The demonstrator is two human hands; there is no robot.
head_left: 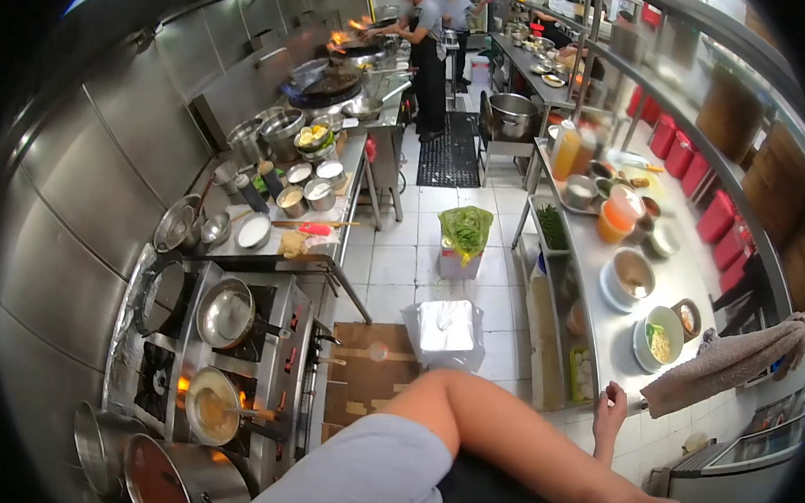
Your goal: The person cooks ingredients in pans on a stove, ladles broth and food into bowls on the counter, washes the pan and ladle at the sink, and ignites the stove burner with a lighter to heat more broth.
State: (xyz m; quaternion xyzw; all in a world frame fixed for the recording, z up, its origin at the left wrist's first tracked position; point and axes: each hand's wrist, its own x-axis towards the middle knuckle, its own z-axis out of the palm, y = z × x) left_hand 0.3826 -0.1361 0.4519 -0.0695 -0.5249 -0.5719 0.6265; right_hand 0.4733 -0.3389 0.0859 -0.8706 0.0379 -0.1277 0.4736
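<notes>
My left arm in a grey sleeve crosses the bottom of the view, bent at the elbow, its forearm running down to the right; the left hand is out of frame. Beside the near end of the right-hand steel counter is my right hand, fingers curled round something small and pale that I cannot make out. On the counter near it stand a bowl of noodles and greens and a small dark bowl. A brown towel hangs to the right of the hand.
Left, a lit stove carries a pan with yellowish liquid and another pan; a large pot stands in front. A foil-covered box and a container topped with greens stand in the aisle. Two people work farther back.
</notes>
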